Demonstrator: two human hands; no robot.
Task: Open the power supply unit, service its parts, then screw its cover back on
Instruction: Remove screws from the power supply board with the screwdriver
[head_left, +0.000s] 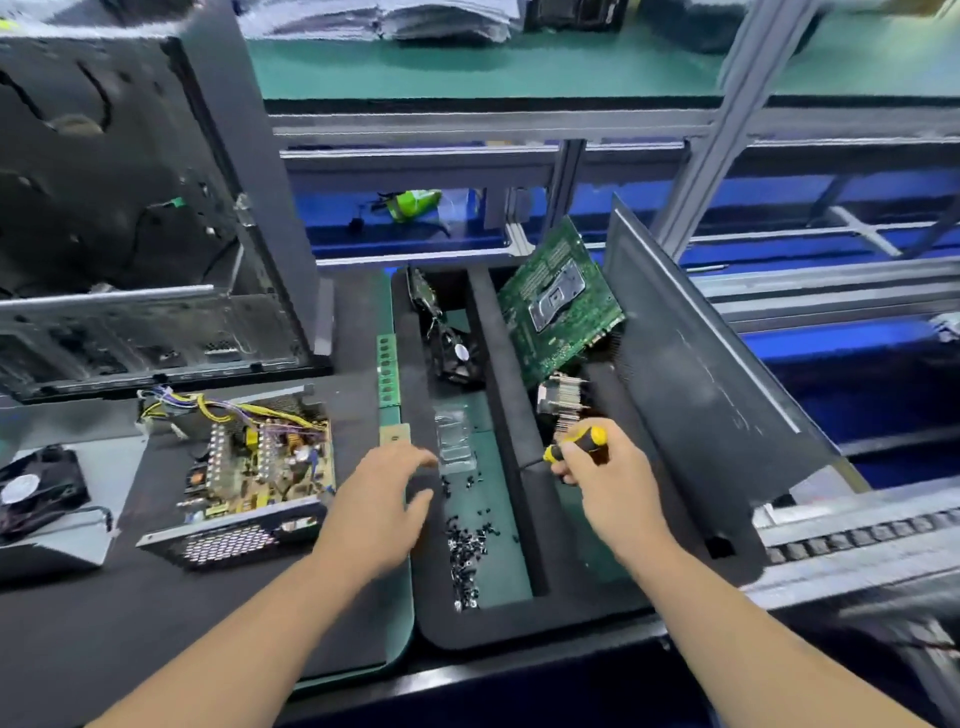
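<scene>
The power supply unit (249, 478) lies open on the black mat at the left, its circuit board and coloured wires exposed. Its cover with the black fan (36, 493) sits further left, near the frame edge. My right hand (608, 483) grips a yellow-and-black screwdriver (574, 446) over the black foam tray (519, 621). My left hand (384, 499) hovers with relaxed fingers at the tray's left rim, holding nothing. A pile of small black screws (467, 551) lies in the tray's green-floored compartment just right of it.
An empty computer case (130, 218) stands at the back left. In the tray are a green motherboard (561, 306), a small fan (457, 353), a heatsink (563, 405) and a clear plastic bag (454, 436). A dark side panel (696, 374) leans at the right. Green memory sticks (387, 369) lie beside the tray.
</scene>
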